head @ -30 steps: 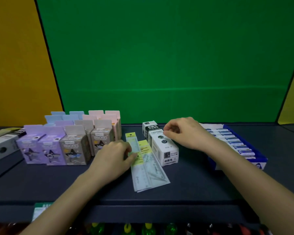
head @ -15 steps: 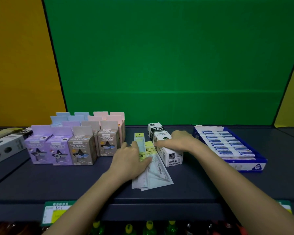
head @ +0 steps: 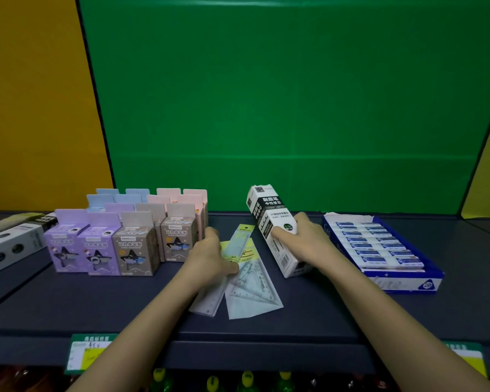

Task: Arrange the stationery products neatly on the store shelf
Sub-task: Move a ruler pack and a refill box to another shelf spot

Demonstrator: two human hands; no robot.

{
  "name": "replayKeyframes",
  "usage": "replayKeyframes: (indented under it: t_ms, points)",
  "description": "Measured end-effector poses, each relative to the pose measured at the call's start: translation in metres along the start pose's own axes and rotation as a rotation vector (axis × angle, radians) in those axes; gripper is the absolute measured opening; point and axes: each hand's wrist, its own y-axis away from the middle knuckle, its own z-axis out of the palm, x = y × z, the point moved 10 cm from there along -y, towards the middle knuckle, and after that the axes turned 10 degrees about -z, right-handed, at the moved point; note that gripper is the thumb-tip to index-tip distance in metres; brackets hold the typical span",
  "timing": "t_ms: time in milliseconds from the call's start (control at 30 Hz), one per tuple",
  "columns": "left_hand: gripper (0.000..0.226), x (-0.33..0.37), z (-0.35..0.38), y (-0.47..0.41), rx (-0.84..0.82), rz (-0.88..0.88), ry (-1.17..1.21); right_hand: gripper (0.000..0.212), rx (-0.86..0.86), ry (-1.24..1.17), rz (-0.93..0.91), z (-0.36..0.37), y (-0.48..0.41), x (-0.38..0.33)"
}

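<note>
presently the white-and-black refill box [head: 275, 230] is held by the right hand [head: 303, 244], whose fingers [head: 282, 232] are wrapped over its upper face near the middle, thumb side hidden. its long axis runs from the near right corner, which looks to rest on the shelf [head: 68, 301], up and away toward the back left, so the far end is tilted off the shelf. beside it, to the left, the ruler set packets [head: 249, 290] lie fanned rather than squared, long axes pointing roughly front to back but splayed apart at the near ends. they are pressed flat under the left hand [head: 210, 258], fingers together and laid on the packets' upper part; no clamping is seen. the packets lie between the sharpener boxes [head: 130, 247] and the refill box, with the eraser tray [head: 385, 250] just beyond the right hand. the left hand is judged nearer for squaring the packets.
</note>
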Motion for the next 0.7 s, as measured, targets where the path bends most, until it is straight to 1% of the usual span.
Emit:
replayKeyframes:
  t_ms: [67,200,267,300,367,400,500,533,600,700]
  points:
    - [0.065,-0.001,-0.001,-0.002,-0.021,-0.026,0.019,0.042,0.023,-0.115,0.011,-0.004,0.003,0.004]
    - [0.06,-0.002,-0.001,-0.004,-0.041,-0.05,0.011,0.039,0.046,-0.338,0.007,-0.007,0.008,0.005]
    - [0.053,-0.003,0.001,-0.004,-0.053,-0.059,-0.044,0.04,0.056,-0.425,-0.001,-0.007,0.01,0.005]
    - [0.046,-0.002,0.003,-0.004,-0.064,-0.058,-0.08,0.041,0.058,-0.455,-0.008,-0.007,0.011,0.005]
    - [0.031,0.003,0.007,-0.002,-0.087,-0.037,-0.145,0.045,0.053,-0.492,-0.019,-0.007,0.013,0.004]
    - [0.028,0.004,0.008,-0.002,-0.095,-0.031,-0.163,0.046,0.049,-0.504,-0.022,-0.007,0.015,0.004]
    - [0.029,0.007,0.008,-0.003,-0.088,-0.02,-0.178,0.046,0.028,-0.541,-0.021,-0.006,0.019,0.005]
    - [0.026,0.008,0.007,-0.003,-0.087,-0.005,-0.176,0.046,0.023,-0.551,-0.022,-0.006,0.02,0.005]
    - [0.022,0.011,0.008,-0.001,-0.098,0.035,-0.177,0.047,0.024,-0.568,-0.025,-0.008,0.023,0.005]
    - [0.021,0.017,0.007,0.005,-0.111,0.106,-0.133,0.051,0.029,-0.62,-0.032,-0.011,0.028,0.005]
